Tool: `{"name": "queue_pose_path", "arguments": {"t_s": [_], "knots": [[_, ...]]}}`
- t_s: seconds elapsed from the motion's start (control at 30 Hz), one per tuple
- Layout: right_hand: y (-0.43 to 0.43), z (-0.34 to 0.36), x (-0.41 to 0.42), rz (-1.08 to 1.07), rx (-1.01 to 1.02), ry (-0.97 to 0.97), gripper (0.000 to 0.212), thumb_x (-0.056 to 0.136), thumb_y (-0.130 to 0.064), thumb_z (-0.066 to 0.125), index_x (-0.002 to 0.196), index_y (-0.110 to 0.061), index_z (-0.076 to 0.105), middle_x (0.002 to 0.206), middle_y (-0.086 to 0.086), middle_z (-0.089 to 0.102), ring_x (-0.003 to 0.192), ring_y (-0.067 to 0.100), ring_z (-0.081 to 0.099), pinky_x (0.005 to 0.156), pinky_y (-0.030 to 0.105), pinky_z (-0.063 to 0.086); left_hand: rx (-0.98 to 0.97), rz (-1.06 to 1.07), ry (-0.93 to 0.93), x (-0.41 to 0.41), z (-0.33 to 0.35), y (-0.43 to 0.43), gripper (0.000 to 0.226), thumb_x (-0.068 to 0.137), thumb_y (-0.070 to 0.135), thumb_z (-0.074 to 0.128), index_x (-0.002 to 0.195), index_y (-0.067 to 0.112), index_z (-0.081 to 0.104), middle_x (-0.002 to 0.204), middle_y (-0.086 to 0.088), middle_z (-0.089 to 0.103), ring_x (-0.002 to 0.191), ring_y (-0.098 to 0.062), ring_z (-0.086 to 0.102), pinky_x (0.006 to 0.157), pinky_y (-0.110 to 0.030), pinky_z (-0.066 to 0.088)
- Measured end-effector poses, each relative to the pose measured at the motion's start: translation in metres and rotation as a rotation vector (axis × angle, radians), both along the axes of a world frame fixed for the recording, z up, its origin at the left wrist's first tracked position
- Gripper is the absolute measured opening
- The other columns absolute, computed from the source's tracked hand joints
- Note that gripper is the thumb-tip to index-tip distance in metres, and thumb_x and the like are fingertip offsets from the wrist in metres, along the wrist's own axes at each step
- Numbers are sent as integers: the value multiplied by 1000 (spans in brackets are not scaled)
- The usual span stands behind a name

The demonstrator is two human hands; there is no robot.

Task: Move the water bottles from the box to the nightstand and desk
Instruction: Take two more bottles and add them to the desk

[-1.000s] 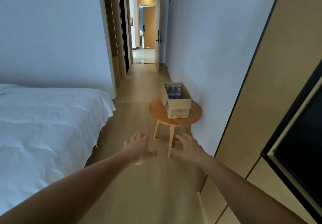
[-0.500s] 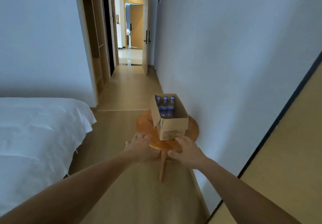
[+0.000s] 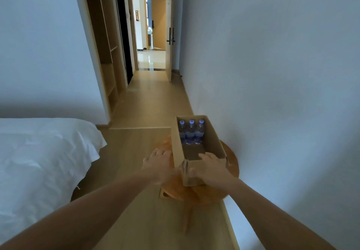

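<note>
**Both hands at the cardboard box**

An open cardboard box (image 3: 211, 142) stood on a round wooden side table (image 3: 232, 165) beside the wall. Three water bottles (image 3: 191, 132) with pale blue caps stood upright in a row at the box's far end; its near half lay bare. The left hand (image 3: 158, 165), fingers loosely spread and holding nothing, was just beside the box's left wall over the tabletop. The right hand (image 3: 211, 169), fingers extended, lay over the box's near edge, gripping nothing. A white-sheeted bed (image 3: 39, 158) stood to the left.
</note>
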State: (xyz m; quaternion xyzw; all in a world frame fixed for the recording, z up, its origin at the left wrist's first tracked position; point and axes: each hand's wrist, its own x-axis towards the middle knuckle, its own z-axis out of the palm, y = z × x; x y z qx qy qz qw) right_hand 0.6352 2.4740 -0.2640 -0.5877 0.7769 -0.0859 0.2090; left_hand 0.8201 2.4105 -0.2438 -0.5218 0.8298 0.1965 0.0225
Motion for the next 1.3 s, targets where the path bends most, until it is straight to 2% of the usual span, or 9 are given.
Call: {"name": "queue_pose_path", "arguments": {"t_s": [0.1, 0.2, 0.37, 0.47, 0.6, 0.73, 0.93, 1.17, 1.3], "knots": [[-51, 5, -25, 24, -3, -59, 72, 93, -57, 49, 152, -24, 26, 159, 2, 24, 147, 24, 22, 118, 51, 23, 16, 22, -13, -25, 1, -46, 81, 94, 60, 52, 157, 20, 23, 164, -8, 23, 153, -31, 15, 121, -58, 22], [-98, 9, -49, 62, -38, -120, 65, 95, -48, 53, 150, -22, 31, 156, 2, 31, 144, 24, 28, 115, 44, 27, -4, 55, -11, -51, 3, -92, 77, 94, 56, 54, 155, 18, 27, 161, -7, 26, 152, -29, 19, 120, -57, 25], [-169, -5, -77, 57, 8, -162, 80, 93, -52, 57, 156, -17, 20, 163, 2, 20, 149, 23, 21, 120, 42, 24, 43, 88, -18, -77, -11, -158, 81, 93, 58, 56, 157, 20, 24, 163, -5, 23, 152, -30, 18, 120, -55, 24], [-215, -18, -92, 43, 17, -170, 81, 91, -55, 57, 155, -18, 24, 161, 2, 24, 147, 23, 25, 119, 42, 27, 54, 100, -19, -88, -28, -203, 83, 92, 61, 55, 157, 20, 25, 164, -5, 24, 152, -30, 20, 120, -55, 25], [-280, -34, -104, 2, 14, -192, 60, 88, -50, 61, 140, -25, 43, 145, -1, 44, 133, 20, 43, 112, 42, 38, 71, 99, -16, -102, -51, -270, 79, 91, 59, 55, 155, 23, 28, 160, -5, 30, 148, -29, 27, 118, -51, 28], [-343, -51, -111, -43, 48, -194, 43, 91, -43, 62, 128, -26, 51, 131, -3, 54, 123, 19, 51, 106, 39, 43, 110, 66, 14, -112, -68, -344, 76, 89, 57, 57, 152, 21, 34, 154, -4, 39, 143, -27, 35, 114, -49, 34], [-422, -88, -122, -109, 143, -194, 78, 93, -50, 58, 154, -13, 26, 158, 4, 32, 145, 23, 30, 117, 40, 26, 176, 85, -22, -123, -96, -426, 75, 90, 60, 58, 150, 20, 37, 155, -6, 40, 142, -30, 36, 116, -46, 32], [-501, -149, -138, -57, 190, -258, 72, 97, -35, 57, 155, -12, 21, 160, 6, 26, 145, 25, 29, 117, 42, 26, 317, 173, 14, -141, -147, -473, 77, 94, 53, 56, 156, 18, 28, 160, -6, 31, 146, -28, 30, 118, -44, 30], [-531, -185, -146, -89, 196, -268, 57, 93, -24, 62, 143, -9, 39, 148, 12, 41, 134, 29, 42, 110, 40, 35, 340, 187, -11, -142, -170, -483, 78, 94, 58, 53, 156, 19, 26, 160, -5, 29, 146, -27, 28, 119, -45, 30]]}}
